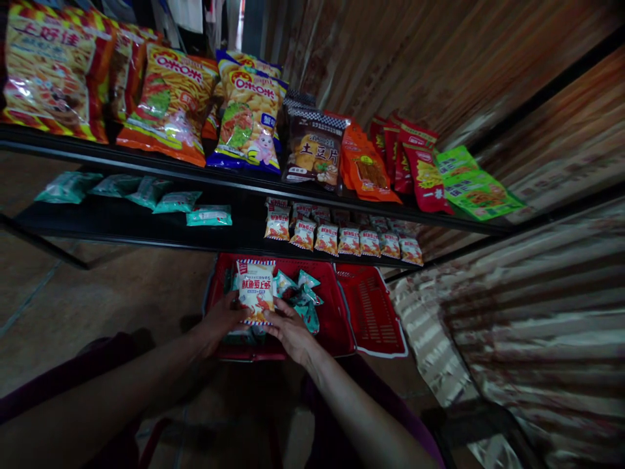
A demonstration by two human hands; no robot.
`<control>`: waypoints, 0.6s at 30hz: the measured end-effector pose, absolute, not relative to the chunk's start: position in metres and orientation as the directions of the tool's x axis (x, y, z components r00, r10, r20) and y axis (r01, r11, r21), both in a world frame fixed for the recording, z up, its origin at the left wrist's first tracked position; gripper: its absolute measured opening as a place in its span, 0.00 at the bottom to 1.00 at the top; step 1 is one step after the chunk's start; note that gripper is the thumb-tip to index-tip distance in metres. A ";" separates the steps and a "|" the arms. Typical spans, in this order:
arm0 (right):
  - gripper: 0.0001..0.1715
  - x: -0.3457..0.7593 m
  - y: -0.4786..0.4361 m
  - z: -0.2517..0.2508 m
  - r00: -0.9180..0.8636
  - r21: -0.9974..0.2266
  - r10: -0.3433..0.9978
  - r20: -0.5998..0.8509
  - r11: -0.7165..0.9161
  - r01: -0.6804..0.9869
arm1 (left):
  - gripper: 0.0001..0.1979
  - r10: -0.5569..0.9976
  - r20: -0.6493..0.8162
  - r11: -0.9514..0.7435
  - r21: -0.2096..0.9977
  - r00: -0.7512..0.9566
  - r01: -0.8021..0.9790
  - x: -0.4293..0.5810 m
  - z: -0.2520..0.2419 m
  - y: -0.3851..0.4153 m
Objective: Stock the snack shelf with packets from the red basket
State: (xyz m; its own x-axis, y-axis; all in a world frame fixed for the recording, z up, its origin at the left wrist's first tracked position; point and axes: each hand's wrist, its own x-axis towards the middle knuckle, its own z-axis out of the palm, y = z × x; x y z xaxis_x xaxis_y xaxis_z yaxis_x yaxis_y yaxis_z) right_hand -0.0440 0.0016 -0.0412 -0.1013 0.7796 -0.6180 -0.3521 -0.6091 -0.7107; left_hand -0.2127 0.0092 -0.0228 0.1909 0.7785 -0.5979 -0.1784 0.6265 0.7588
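A white-and-orange snack packet (pixel 256 290) is held up between a person's two bare hands, seen from above, over a red basket (pixel 340 319) with teal packets (pixel 308 316) in it. The fingers of the left hand (pixel 225 322) grasp the packet's left edge; the thumb and fingers of the right hand (pixel 291 331) grasp its lower right corner, so neither hand is free and both are equally close. The packet's long axis points away from the person, its printed front turned up toward them. Beyond the basket runs a low black shelf (pixel 122 223). A row of similar small packets (pixel 326 239) stands on it, ahead and to the right, nearer the right hand; more teal packets (pixel 176 202) lie ahead to the left.
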 end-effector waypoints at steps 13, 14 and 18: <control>0.29 -0.041 0.007 -0.037 -0.040 -0.718 0.791 -0.610 -0.574 -0.393 | 0.32 0.784 -0.574 0.616 0.769 0.236 -0.173 -0.205 -0.028 0.018; 0.29 -0.040 0.007 -0.038 -0.029 -0.713 0.787 -0.617 -0.573 -0.404 | 0.32 0.785 -0.572 0.613 0.772 0.240 -0.165 -0.202 -0.027 0.020; 0.30 -0.035 0.009 -0.039 0.031 -0.716 0.801 -0.598 -0.516 -0.471 | 0.32 0.783 -0.568 0.613 0.773 0.254 -0.162 -0.190 -0.025 0.028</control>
State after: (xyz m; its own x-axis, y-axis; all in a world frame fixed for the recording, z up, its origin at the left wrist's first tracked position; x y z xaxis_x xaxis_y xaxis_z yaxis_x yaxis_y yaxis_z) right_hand -0.0351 0.0094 -0.0392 0.0307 0.8009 -0.5980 -0.4706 -0.5163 -0.7156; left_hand -0.1902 0.0277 -0.0255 0.2542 0.7831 -0.5675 -0.1619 0.6130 0.7733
